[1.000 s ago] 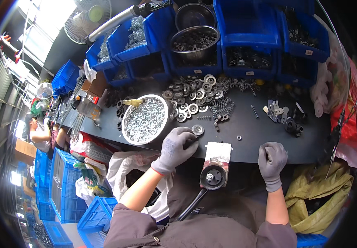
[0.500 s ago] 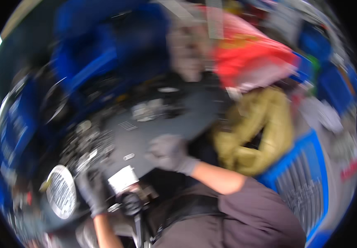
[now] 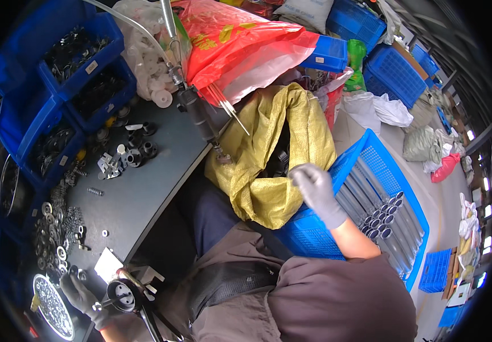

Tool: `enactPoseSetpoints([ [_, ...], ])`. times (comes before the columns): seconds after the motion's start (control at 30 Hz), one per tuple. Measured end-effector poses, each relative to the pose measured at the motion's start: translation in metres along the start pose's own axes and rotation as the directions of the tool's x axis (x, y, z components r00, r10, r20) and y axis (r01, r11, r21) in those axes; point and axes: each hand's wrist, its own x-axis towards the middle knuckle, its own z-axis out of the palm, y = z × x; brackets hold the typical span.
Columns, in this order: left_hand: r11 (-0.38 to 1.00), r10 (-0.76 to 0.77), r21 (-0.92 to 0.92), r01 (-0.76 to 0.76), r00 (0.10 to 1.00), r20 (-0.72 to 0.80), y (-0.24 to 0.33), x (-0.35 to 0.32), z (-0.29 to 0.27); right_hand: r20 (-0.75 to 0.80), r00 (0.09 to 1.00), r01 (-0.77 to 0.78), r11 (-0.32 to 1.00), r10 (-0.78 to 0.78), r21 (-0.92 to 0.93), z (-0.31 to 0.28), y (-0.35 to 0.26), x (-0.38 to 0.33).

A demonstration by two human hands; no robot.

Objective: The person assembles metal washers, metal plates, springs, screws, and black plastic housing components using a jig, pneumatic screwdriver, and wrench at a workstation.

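My left hand (image 3: 80, 295), in a grey glove, is at the table's near left edge, its fingers stretched toward loose rings and washers (image 3: 49, 239). Beside it stands a round white dish (image 3: 70, 328) of small shiny metal parts. My right hand (image 3: 316, 192), also gloved, is over the near right rim of a yellow woven sack (image 3: 246, 196), close to a blue crate (image 3: 365, 149). Its fingers are curled in; whatever they hold, if anything, is hidden. Dark parts (image 3: 282, 159) show inside the sack's mouth.
Blue bins (image 3: 58, 94) of parts line the table's far left. A hanging air screwdriver (image 3: 197, 114) is over the table's right edge, near a red plastic bag (image 3: 240, 51). Metal tubes (image 3: 397, 228) fill the blue crate. A black round fixture (image 3: 123, 295) stands near my left hand.
My right hand has moved right, from over the table to the sack and crate. The view has swung right. My left hand stays near the dish and loose parts.
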Motion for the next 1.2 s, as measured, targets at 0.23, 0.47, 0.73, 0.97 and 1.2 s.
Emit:
enactPoseSetpoints([
  [0.23, 0.986, -0.024, -0.159, 0.042, 0.993, 0.113, 0.049, -0.008, -0.001, 0.142, 0.9, 0.427, 0.766, -0.413, -0.481, 0.011, 0.014, 0.037],
  [0.47, 0.994, 0.001, -0.107, 0.006, 0.998, 0.062, 0.138, -0.037, -0.044, 0.362, 0.924, 0.369, 0.038, -0.122, -0.929, 0.04, 0.068, 0.091],
  [0.73, 0.894, -0.136, -0.365, 0.259, 0.934, 0.33, 0.219, -0.056, -0.042, 0.345, 0.901, 0.434, 0.514, -0.263, -0.74, 0.013, 0.1, 0.089],
  [0.97, 0.668, -0.364, -0.476, 0.571, 0.81, 0.461, 0.251, -0.044, -0.041, 0.256, 0.96, 0.211, 0.886, -0.109, -0.412, -0.008, 0.111, 0.097],
  [1.2, 0.658, -0.301, -0.458, 0.599, 0.765, 0.569, 0.249, -0.039, -0.037, 0.154, 0.953, 0.3, 0.875, -0.26, -0.381, -0.001, 0.085, 0.094],
])
